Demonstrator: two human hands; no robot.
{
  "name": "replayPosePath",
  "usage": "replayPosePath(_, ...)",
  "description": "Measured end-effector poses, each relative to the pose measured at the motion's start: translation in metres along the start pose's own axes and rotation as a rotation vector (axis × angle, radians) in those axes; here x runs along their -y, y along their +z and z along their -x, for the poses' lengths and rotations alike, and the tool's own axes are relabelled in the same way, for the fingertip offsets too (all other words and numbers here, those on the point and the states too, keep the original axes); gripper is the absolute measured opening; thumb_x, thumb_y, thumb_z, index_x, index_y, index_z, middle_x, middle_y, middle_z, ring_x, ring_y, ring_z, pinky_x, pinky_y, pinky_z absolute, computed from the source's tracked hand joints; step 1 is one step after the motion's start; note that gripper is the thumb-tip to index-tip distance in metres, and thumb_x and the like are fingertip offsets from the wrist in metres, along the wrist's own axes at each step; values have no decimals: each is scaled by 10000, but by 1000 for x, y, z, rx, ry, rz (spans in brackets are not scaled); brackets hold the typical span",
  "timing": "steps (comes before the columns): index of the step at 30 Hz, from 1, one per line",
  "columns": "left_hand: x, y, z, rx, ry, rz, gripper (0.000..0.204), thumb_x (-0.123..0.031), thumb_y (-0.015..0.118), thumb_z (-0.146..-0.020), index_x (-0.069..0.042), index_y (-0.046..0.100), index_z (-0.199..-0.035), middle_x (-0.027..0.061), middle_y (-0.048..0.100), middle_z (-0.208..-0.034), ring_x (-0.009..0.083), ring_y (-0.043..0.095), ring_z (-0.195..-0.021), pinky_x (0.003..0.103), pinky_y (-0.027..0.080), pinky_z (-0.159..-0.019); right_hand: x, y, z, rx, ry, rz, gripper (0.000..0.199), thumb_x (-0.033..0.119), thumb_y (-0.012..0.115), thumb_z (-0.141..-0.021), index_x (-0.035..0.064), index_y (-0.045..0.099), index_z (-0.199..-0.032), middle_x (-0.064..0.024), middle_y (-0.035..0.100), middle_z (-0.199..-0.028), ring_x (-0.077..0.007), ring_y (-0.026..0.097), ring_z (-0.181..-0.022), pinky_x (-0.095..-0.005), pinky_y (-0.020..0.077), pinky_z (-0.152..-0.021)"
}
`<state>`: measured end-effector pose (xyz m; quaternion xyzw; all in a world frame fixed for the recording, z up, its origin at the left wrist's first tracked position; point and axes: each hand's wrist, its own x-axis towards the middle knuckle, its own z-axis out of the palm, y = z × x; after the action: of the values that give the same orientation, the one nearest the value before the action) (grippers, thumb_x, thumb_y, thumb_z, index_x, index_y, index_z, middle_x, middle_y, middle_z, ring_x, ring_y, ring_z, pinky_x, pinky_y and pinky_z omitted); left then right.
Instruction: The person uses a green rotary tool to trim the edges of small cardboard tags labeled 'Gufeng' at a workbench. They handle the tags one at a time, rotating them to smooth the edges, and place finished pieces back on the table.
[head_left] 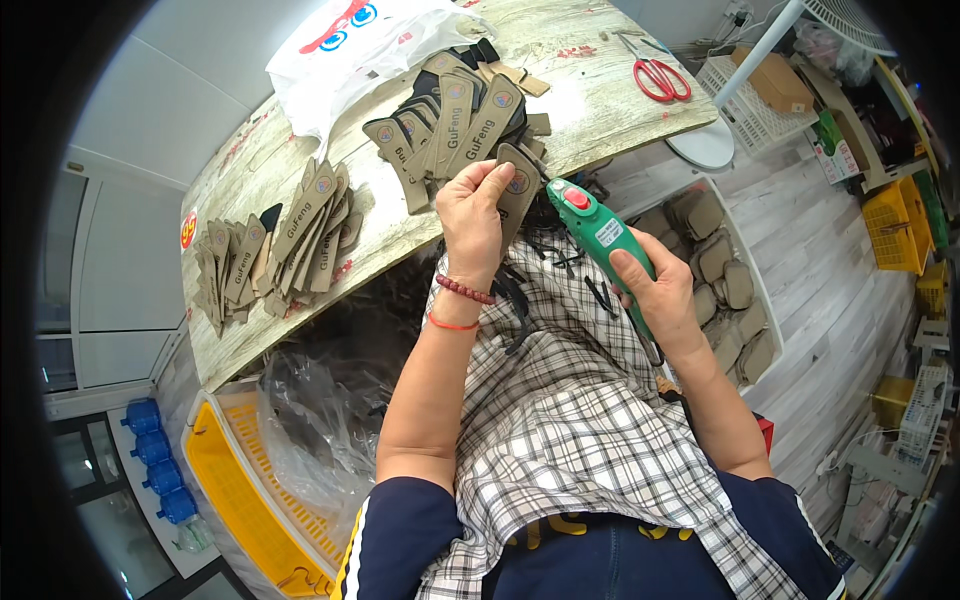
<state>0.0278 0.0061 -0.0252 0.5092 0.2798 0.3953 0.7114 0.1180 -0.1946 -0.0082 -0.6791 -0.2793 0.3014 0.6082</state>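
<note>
My left hand (472, 218) pinches a tan strap piece (516, 204) with a rounded end and a round printed emblem, holding it over my lap just off the table's near edge. My right hand (658, 292) is wrapped round a green electric hand tool (606, 236) with a red button. Its thin metal tip points up and left, close to the strap's edge; whether they touch I cannot tell. Right behind my left hand lies a fanned heap of similar straps (440, 115) with black backing. More strap stacks (312, 225) lie farther left on the table.
Red-handled scissors (661, 80) and a white plastic bag (360, 50) lie on the wooden table (590, 110). Black trimmings (515, 300) litter my checked apron. A white bin of tan pieces (745, 300) stands at right, a yellow basket (245, 490) at lower left, a fan (760, 60) at upper right.
</note>
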Motion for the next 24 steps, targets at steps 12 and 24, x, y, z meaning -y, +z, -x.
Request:
replayPosePath(12,-14,-14,-7,311,-107,-280,81,-62,669,-863,12,693,-886,11,671,-783,56,587,-686,199,483,-659,10,-2,-4,25,-19,-24,447,333,678,-891,-6,610,-1174,12,580,-726,-29,475,-562,-199,380,-486)
replayPosePath(24,-59,-34,-55,-87,235,-203,51,-37,672,-834,1,649,-859,32,646,-752,94,561,-618,227,466,-582,3,-7,-1,-80,-14,-55,453,326,672,-896,-2,602,-1201,7,595,-783,-32,491,-604,-199,410,-507)
